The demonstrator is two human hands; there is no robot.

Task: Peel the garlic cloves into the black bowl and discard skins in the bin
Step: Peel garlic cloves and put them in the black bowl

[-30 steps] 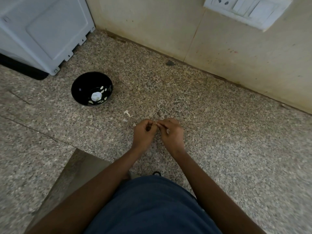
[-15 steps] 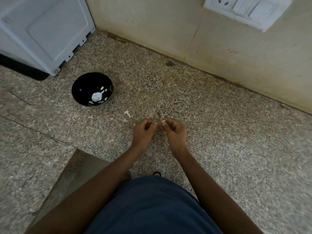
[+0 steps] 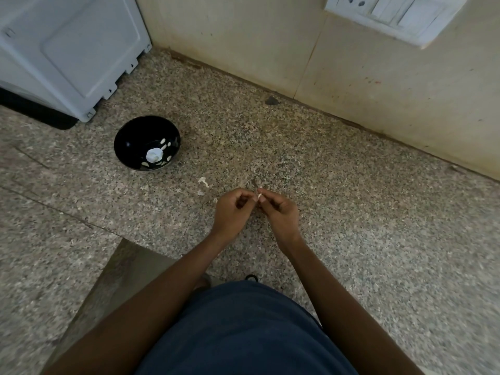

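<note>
The one camera sits on my head, looking forward and steeply down over my chest onto the granite counter (image 3: pixel 351 212), close above it. Its wide lens reaches the back wall (image 3: pixel 270 50), with no second view to overlap.

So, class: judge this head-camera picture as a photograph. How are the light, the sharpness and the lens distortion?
Head view: soft, dim light and no hard shadows; a small glint on the black bowl; the wall joint bows from the wide lens; the edges smear, and the garlic clove is too small to resolve.
</note>
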